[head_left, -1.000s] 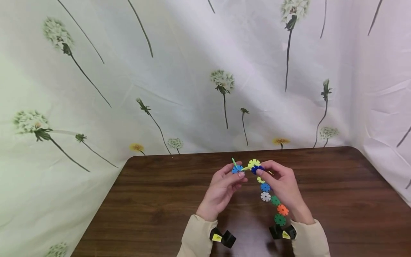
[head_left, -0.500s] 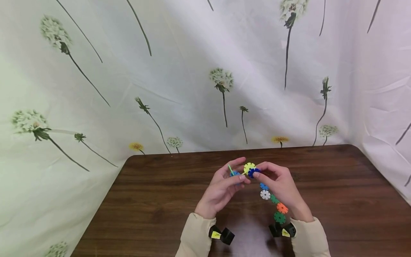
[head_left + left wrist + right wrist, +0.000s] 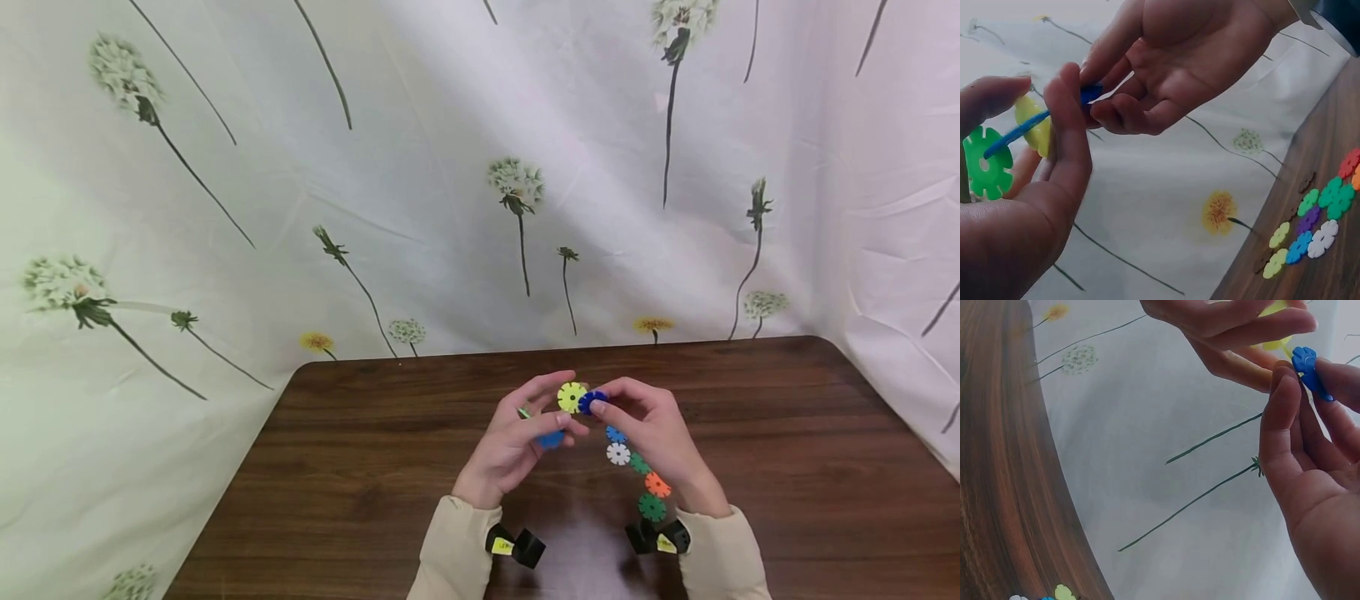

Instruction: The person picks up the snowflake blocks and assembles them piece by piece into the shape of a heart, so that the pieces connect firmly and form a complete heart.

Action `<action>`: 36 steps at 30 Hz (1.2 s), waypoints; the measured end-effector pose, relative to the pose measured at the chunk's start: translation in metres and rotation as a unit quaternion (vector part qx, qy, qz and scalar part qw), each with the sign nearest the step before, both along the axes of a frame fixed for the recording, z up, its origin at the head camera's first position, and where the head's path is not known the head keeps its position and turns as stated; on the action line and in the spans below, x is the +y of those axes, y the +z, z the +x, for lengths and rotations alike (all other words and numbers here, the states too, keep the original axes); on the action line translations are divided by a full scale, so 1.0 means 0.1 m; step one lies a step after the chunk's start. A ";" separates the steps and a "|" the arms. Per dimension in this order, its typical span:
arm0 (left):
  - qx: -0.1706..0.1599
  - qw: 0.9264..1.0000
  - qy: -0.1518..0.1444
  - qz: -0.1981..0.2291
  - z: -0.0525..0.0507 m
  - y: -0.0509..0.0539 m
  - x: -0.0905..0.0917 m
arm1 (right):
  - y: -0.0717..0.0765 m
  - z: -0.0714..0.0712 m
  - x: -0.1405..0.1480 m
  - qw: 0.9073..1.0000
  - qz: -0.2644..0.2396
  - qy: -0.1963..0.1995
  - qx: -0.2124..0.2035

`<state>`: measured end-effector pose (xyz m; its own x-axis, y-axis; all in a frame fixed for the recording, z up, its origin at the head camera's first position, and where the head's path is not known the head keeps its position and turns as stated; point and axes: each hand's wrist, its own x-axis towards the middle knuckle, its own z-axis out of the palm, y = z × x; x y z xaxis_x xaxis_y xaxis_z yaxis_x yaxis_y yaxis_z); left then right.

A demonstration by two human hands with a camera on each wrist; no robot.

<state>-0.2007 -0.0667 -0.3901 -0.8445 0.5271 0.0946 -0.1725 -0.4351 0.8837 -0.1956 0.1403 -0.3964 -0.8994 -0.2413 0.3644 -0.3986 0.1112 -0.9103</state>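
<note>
Wood table (image 3: 360, 467) below, we mark both hands raised: right hand (image 3: 660, 433) pinching dark blue disc (image 3: 587, 402) at fingertips; left hand (image 3: 512, 443), index well apart, holding light blue disc (image 3: 551, 439) under its thumb.

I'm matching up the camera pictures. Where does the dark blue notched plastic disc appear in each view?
Head: the dark blue notched plastic disc is below and right of centre.
Left wrist: the disc is at upper left, partly hidden.
Right wrist: the disc is at upper right.
Shared landmark: the person's bare right hand, which pinches the disc, shows in every view.
</note>
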 end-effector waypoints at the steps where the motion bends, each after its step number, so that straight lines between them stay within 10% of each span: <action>1: 0.001 1.000 0.002 0.002 0.00 0.00 0.00 | 0.00 0.00 0.00 1.000 -0.001 -0.001 0.002; 20: -0.009 0.999 0.051 0.012 0.00 0.03 0.01 | -0.07 -0.03 -0.17 0.990 0.001 -0.062 0.129; 36: -0.028 0.992 0.125 -0.014 -0.01 0.04 -0.02 | -0.20 -0.06 -0.46 0.942 -0.011 -0.177 0.286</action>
<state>-0.2019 -0.0688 -0.3862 -0.9524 0.3029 0.0328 -0.1110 -0.4450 0.8886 -0.2014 0.0943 -0.4166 -0.5782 0.0490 0.8144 -0.7655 0.3130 -0.5622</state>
